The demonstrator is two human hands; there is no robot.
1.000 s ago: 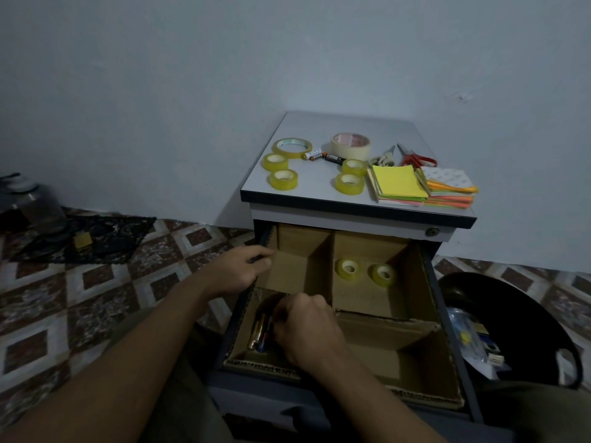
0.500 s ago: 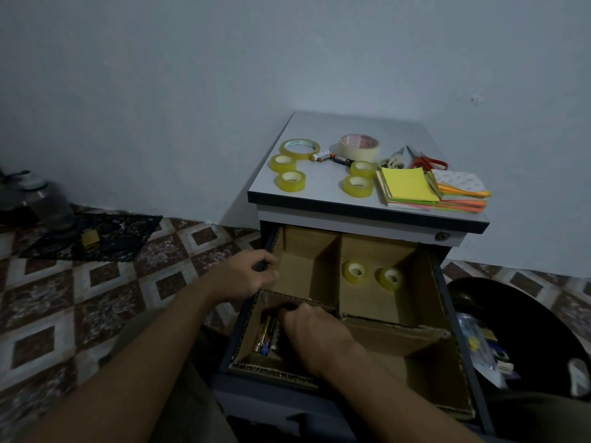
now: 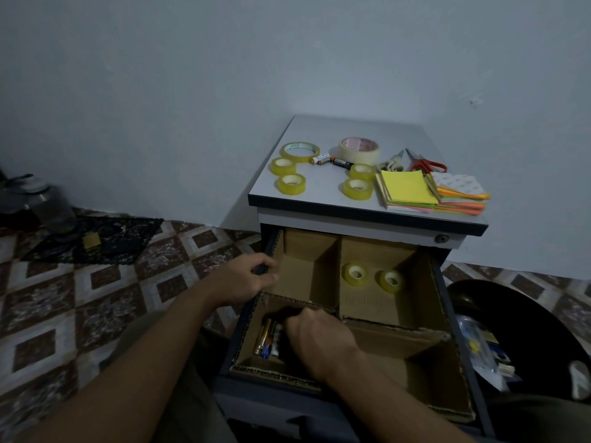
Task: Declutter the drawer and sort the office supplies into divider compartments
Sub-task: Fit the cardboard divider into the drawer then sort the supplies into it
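Little shifts — your right hand stays among the batteries, grip hidden, cannot tell; left hand still clasps the drawer edge — battery sorting unfinished

On my feed I see two bare forearms, uncovered right up to the lower edge of the picture. The left hand and right hand are bare too. Between the arms lies plain olive-drab trouser cloth, softly creased. The same dull fabric shows at the lower right corner.
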